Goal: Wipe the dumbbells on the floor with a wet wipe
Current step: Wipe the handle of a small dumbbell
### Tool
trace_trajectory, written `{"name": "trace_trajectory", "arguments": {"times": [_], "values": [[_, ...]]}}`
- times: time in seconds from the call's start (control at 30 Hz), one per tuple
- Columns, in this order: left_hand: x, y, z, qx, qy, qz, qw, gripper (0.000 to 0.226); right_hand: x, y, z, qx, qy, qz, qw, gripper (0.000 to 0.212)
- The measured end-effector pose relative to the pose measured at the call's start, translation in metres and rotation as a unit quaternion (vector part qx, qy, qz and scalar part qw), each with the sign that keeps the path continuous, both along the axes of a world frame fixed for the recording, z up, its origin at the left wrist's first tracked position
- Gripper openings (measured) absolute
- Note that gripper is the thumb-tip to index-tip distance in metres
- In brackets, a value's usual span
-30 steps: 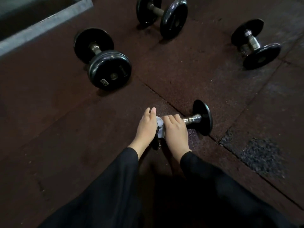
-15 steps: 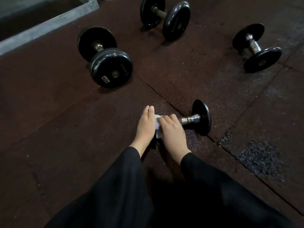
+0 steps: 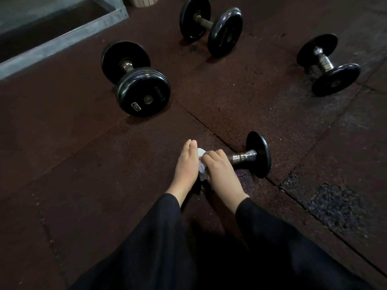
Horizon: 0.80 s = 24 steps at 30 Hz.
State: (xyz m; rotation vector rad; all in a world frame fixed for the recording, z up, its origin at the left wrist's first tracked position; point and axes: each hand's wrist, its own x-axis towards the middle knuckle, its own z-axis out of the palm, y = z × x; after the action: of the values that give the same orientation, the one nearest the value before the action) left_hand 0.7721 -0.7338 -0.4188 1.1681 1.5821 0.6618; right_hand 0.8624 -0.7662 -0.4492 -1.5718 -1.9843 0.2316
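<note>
A small black dumbbell [image 3: 254, 154] with a chrome handle lies on the dark rubber floor in front of me. My left hand [image 3: 187, 166] rests flat with straight fingers over its near plate, which is hidden. My right hand [image 3: 218, 171] curls around a crumpled white wet wipe [image 3: 201, 164] and presses it against the inner side of that plate, where the handle begins. The far plate and part of the handle stay visible.
Three larger black dumbbells lie farther out: one [image 3: 136, 78] at the left, one [image 3: 210, 28] at the top middle, one [image 3: 327, 64] at the right. A grey metal frame [image 3: 62, 36] runs along the top left. A worn patch [image 3: 335, 208] marks the floor at the right.
My right hand has slid left along the handle toward the near plate, baring more chrome. The left hand has stayed on the plate. The view has tilted slightly.
</note>
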Motion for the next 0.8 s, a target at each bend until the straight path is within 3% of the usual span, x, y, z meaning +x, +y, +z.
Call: {"name": "trace_trajectory", "arguments": {"times": [0.1,0.17,0.27,0.5,0.6,0.67,0.8], "values": [[0.000,-0.003,-0.001,0.008,0.008,-0.007,1.000,0.050,0.015,-0.012,-0.006,0.015,-0.038,0.017,0.999,0.005],[0.000,-0.003,0.000,0.007,0.006,-0.012,1.000,0.050,0.025,-0.016,-0.008,0.029,-0.063,-0.003,0.998,0.008],[-0.001,-0.004,0.001,0.009,0.009,-0.014,1.000,0.050,0.025,-0.016,-0.005,0.009,-0.030,-0.058,0.998,0.026],[0.001,-0.004,0.003,-0.002,0.002,0.000,1.000,0.049,-0.009,-0.005,0.000,0.012,-0.004,-0.022,1.000,0.010],[0.001,-0.005,0.004,0.004,0.014,-0.008,1.000,0.049,0.009,-0.013,-0.003,0.027,-0.079,-0.010,0.996,0.007],[0.000,-0.007,0.004,0.006,0.017,-0.017,1.000,0.050,0.024,-0.016,0.001,0.051,-0.137,-0.017,0.989,0.026],[0.000,-0.005,0.004,0.003,0.021,-0.023,0.999,0.051,0.044,-0.011,0.017,0.019,-0.200,-0.113,0.973,0.033]]}}
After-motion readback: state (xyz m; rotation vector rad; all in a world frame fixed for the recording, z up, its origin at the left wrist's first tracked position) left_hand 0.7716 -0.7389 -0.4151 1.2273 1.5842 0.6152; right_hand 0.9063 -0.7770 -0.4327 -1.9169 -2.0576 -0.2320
